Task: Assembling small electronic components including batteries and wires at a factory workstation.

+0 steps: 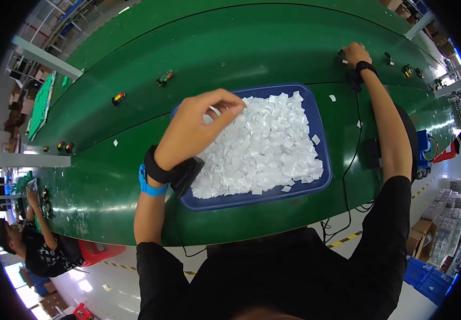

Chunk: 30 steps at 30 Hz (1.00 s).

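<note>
Head view, single frame. Item: blue tray, centre of frame, resting on the green conveyor belt; contents, a deep heap of small white square pieces, filling it almost to the rim, with a few strays on the belt to the right of the tray. Left hand, centre of frame above the tray's left end, fingers pinched narrow over the heap, apparently on one white piece, though the piece itself is too small to tell apart from the pile; black wrist strap and blue band on that forearm. Right hand, upper right of frame, stretched far over the belt, fingers closed round a small dark part; whether it grips or merely touches cannot be told. More small parts lie just right of that hand along the belt's far edge; others, one green and one red and yellow, sit well apart in the upper left, and a pair at the left edge. Progress, as a judgement: the tray so full suggests most pieces remain to be used, and the many parts spaced along the belt suggest the work is far from finished. Also present: a second person, lower left, seated on a red stool; cardboard boxes and blue crates, lower right.
</note>
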{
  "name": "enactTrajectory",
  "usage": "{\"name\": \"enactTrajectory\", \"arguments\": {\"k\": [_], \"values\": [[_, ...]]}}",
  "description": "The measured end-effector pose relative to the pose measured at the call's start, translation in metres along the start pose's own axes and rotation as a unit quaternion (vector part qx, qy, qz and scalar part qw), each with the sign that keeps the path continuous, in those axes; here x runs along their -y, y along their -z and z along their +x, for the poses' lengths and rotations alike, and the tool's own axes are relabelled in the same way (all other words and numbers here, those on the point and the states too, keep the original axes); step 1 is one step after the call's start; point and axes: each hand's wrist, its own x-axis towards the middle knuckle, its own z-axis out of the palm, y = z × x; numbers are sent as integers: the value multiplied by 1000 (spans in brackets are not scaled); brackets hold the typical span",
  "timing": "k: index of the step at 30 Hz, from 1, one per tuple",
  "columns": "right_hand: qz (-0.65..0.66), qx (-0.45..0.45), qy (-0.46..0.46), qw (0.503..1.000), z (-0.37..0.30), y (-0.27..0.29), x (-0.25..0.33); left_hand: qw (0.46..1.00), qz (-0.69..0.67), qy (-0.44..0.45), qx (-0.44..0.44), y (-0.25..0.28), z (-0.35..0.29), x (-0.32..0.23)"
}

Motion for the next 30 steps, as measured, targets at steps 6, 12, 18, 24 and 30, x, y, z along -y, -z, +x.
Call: {"name": "enactTrajectory", "arguments": {"k": [6, 12, 18, 24, 30], "values": [[17, 21, -6, 1000, -12, 7, -5, 1000, 5, -5, 22, -4, -3, -1], [281, -27, 134, 950, -63, 46, 39, 1000, -12, 7, -17, -13, -6, 4], [418, -37, 465, 780, -214, 122, 131, 986, -30, 24, -164, -19, -3, 6], [464, -18, 477, 746, -291, 144, 153, 976, 88, -63, -188, -9, -11, -4], [445, -104, 488, 744, -295, 136, 147, 912, 284, -193, -223, -14, -15, -17]]}}
